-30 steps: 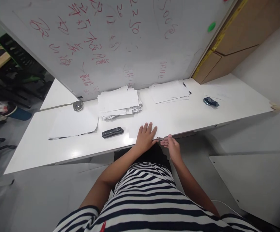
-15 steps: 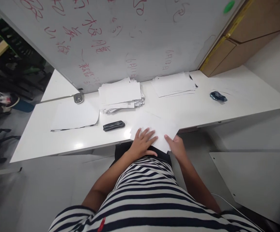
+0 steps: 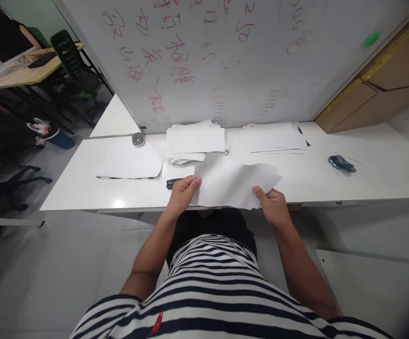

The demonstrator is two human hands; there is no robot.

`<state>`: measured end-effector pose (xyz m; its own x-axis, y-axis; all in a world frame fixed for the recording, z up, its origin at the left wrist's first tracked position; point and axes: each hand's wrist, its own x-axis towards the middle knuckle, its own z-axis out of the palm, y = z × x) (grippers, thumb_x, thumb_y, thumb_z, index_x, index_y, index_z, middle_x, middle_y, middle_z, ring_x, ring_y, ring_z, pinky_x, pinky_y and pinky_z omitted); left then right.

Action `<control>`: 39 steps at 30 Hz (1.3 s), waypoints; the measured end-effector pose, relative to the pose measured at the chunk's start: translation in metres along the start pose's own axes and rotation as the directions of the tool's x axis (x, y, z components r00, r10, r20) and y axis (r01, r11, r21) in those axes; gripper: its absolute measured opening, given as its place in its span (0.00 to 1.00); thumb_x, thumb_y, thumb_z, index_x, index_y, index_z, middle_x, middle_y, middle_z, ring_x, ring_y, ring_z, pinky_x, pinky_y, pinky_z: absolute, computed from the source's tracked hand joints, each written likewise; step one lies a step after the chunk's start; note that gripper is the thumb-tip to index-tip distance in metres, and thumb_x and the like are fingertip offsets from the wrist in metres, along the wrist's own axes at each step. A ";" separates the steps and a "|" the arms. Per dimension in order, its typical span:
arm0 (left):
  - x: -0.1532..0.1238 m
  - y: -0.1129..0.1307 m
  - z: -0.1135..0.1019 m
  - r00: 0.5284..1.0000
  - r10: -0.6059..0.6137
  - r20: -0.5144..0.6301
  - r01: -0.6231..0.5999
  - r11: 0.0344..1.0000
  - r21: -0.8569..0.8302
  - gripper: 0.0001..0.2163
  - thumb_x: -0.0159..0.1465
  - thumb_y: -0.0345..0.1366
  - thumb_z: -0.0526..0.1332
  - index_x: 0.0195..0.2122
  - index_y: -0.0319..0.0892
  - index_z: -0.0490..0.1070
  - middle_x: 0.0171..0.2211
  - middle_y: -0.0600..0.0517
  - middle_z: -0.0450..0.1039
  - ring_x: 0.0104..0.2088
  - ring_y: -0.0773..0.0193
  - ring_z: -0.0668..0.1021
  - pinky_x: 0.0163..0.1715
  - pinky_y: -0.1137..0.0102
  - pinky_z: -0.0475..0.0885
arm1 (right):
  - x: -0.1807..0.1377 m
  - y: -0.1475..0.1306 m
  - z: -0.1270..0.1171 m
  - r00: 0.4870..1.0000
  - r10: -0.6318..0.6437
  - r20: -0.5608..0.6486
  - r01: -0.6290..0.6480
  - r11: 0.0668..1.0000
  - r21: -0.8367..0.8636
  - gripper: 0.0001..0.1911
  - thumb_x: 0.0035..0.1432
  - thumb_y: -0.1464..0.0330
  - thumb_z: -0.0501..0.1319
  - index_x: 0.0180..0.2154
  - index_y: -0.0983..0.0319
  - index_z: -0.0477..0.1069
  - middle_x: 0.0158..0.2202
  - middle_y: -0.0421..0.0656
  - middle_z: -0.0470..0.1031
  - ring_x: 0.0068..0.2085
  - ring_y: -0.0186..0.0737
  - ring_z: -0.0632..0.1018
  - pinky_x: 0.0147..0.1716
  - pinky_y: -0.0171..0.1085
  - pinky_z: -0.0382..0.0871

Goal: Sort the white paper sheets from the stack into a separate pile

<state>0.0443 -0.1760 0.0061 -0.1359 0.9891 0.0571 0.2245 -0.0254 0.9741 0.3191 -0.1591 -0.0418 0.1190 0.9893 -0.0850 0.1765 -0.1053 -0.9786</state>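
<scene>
Between my two hands, sheets of white paper (image 3: 231,181) are held up over the table's front edge, slightly bowed. My left hand (image 3: 183,192) is closed on their left edge, thumb on top. The right edge is gripped by my right hand (image 3: 271,201), its thumb also on top. I cannot tell how many sheets there are. A black stapler (image 3: 172,183) lies behind my left hand and is partly hidden by it. Just beyond the held paper sits a thick stack of paper (image 3: 195,139), its lower right covered by the sheets.
On the white table (image 3: 73,188) lie a flat pile of paper (image 3: 130,160) at left and another paper stack (image 3: 275,137) at right. A dark blue object (image 3: 341,164), possibly a stapler, lies farther right. A whiteboard (image 3: 208,61) and cardboard boxes (image 3: 360,99) stand behind.
My left hand has gone from lying spread on the paper to gripping its left edge. The sheets have been raised off the table. The camera view has shifted.
</scene>
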 end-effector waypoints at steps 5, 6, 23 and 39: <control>0.002 -0.009 -0.003 1.000 0.003 -0.029 -0.005 0.998 -0.068 0.15 0.60 0.49 0.62 0.29 0.41 0.73 0.26 0.54 0.71 0.29 0.66 0.73 0.30 0.72 0.68 | 0.003 -0.009 0.006 0.996 -0.071 -0.048 0.073 0.996 0.045 0.21 0.51 0.52 0.65 0.35 0.64 0.77 0.34 0.44 0.80 0.37 0.43 0.78 0.35 0.39 0.72; 0.003 -0.013 -0.003 1.000 0.016 -0.020 -0.018 0.996 -0.089 0.15 0.60 0.49 0.62 0.34 0.41 0.75 0.30 0.53 0.74 0.33 0.64 0.75 0.33 0.70 0.70 | 0.004 -0.011 0.007 0.992 -0.102 -0.075 0.106 0.993 0.053 0.21 0.51 0.53 0.66 0.36 0.64 0.77 0.35 0.44 0.80 0.38 0.44 0.78 0.37 0.39 0.72; 0.007 -0.058 0.019 0.996 -0.074 -0.050 0.065 0.984 -0.165 0.19 0.53 0.45 0.68 0.44 0.41 0.75 0.44 0.46 0.78 0.45 0.56 0.78 0.46 0.63 0.72 | 0.017 0.030 0.047 0.987 -0.155 0.050 0.146 0.979 0.145 0.25 0.50 0.57 0.65 0.47 0.60 0.65 0.48 0.51 0.76 0.49 0.46 0.77 0.49 0.45 0.70; 0.009 -0.042 -0.032 0.972 0.233 0.031 -0.211 0.808 0.550 0.22 0.59 0.43 0.65 0.54 0.46 0.67 0.53 0.46 0.70 0.56 0.52 0.69 0.57 0.57 0.62 | -0.021 0.045 0.012 1.000 0.024 -0.019 -0.022 0.998 0.065 0.21 0.50 0.57 0.65 0.42 0.63 0.73 0.41 0.47 0.79 0.41 0.45 0.78 0.44 0.43 0.71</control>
<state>0.0029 -0.1710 -0.0270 -0.0502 0.9599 0.2758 0.7410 -0.1494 0.6547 0.3126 -0.1839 -0.0866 0.1414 0.9844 -0.1046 0.1100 -0.1206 -0.9866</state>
